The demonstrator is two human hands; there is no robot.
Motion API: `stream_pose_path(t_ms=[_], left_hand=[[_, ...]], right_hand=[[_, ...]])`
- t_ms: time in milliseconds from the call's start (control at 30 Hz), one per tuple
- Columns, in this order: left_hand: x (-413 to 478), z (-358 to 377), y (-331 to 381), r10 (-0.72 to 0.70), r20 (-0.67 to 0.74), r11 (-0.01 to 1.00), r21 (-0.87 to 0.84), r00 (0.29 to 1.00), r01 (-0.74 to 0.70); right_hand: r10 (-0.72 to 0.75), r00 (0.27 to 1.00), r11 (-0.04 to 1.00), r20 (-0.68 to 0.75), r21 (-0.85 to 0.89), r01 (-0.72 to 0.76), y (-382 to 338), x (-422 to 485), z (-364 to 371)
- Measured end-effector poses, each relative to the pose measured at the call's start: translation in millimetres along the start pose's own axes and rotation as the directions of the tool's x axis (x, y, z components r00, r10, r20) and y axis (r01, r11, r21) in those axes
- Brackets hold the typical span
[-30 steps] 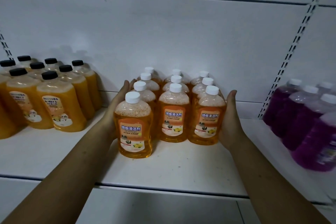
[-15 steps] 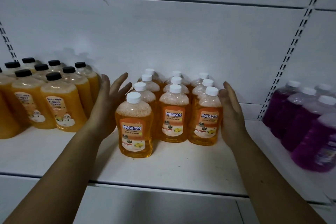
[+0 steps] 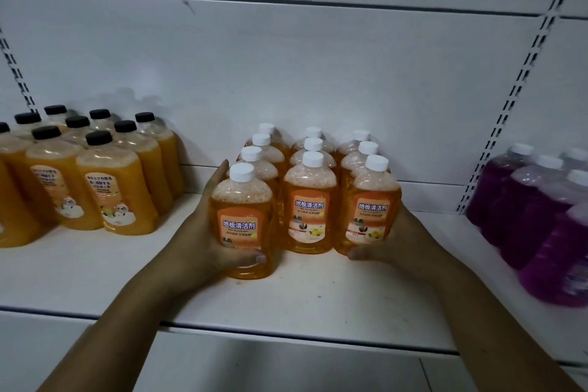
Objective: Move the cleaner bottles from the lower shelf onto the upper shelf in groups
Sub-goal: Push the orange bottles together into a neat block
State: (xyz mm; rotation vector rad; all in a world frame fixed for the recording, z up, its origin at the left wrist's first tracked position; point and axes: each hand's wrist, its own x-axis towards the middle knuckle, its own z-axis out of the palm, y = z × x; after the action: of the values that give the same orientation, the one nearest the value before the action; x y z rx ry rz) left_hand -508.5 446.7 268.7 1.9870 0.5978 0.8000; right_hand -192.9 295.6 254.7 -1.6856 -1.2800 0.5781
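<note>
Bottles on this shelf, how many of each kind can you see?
White-cap bottles: 10
Black-cap bottles: 9 in view, the left edge may cut off more
Purple bottles: 5 in view, blurred and cut by the right edge
Total: 24 in view

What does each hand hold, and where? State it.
Left hand grips the front-left bottle low on its body, thumb under the label; right hand grips the front-right bottle near its base.

Glossy clear plastic cleaner bottles (image 3: 309,207) with smooth white caps (image 3: 312,158), matt white shelf (image 3: 318,302).
</note>
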Motion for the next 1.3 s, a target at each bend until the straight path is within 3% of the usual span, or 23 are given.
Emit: stream_pose_path(t_ms=[300,367,433,500,567,633,700,767,867,1300], left_hand=[[-1.6,3.6,-1.3,0.043,-0.014,0.999,-0.009,0.999,-0.043],[-2.7,3.2,-1.4,0.046,-0.013,0.999,-0.015,0.999,-0.046],[-3.2,3.1,-2.3,0.049,-0.012,0.999,-0.018,0.999,-0.049],[-2.6,3.5,-3.4,0.051,-0.007,0.998,-0.026,0.999,-0.052],[-2.0,3.2,-5.1,0.050,-0.006,0.998,-0.025,0.999,-0.050],[-2.0,2.8,-6.0,0.043,-0.007,0.999,-0.023,0.999,-0.043],[-2.5,2.9,-6.9,0.041,-0.007,0.999,-0.022,0.999,-0.041],[-3.3,3.0,-7.2,0.039,-0.007,0.999,-0.025,0.999,-0.039],[-4.1,3.6,-6.3,0.029,-0.008,0.999,-0.038,1.000,-0.029],[-5.0,4.1,-6.5,0.010,0.005,0.999,-0.040,1.000,-0.009]], right_hand=[[0.012,0.999,1.000,-0.038,-0.027,-0.013,-9.2,-6.6,3.7],[0.006,0.987,1.000,-0.158,0.024,-0.002,-23.5,-12.9,4.2],[-0.056,0.924,0.996,-0.379,0.039,0.076,-44.4,-19.7,3.2],[-0.263,0.826,0.965,-0.498,-0.147,0.219,-70.9,-25.6,5.1],[-0.523,0.757,0.821,-0.391,-0.468,0.326,-98.7,-25.9,13.8],[-0.642,0.751,0.575,-0.154,-0.745,0.338,-120.2,-18.9,28.7],[-0.617,0.787,0.379,0.000,-0.877,0.297,-128.7,-9.2,44.3],[-0.532,0.842,0.288,0.086,-0.917,0.276,-126.7,-1.7,54.9],[-0.482,0.868,0.245,0.118,-0.933,0.263,-119.3,5.0,57.3],[-0.530,0.838,0.219,0.131,-0.933,0.284,-112.1,9.8,56.8]])
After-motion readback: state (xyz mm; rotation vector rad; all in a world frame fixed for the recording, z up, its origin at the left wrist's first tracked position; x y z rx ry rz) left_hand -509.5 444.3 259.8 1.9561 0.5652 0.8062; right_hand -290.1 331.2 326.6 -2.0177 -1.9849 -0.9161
